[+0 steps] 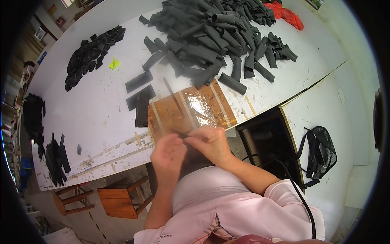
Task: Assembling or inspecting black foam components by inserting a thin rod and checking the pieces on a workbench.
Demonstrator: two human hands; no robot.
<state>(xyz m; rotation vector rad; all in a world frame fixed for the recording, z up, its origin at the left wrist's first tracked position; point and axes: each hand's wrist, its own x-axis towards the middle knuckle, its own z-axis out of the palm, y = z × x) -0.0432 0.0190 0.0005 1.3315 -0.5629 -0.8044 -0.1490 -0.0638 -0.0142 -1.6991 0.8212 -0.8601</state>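
Observation:
My left hand point(168, 151) and my right hand point(212, 143) meet at the fingertips over the near edge of a brown board point(161, 115). The right hand is closed in a pinch, thumb against fingers. Slightly blurred, the left hand has its fingers curled in toward the same spot. A small dark bit shows between the fingertips, too hidden to name. Across the board lies a blurred, thin dark strip point(174, 97). Beside its left edge are flat black fabric pieces point(142, 109), and behind it rises a big heap of dark grey fabric tubes point(199, 38).
Black pieces form a pile point(94, 53) at the far left and a bundle point(56, 159) at the near left. A yellow-green scrap point(114, 63) and a red plastic bag point(289, 17) lie farther back. At right is a black mesh bag point(321, 152); wooden stools point(118, 202) stand below left.

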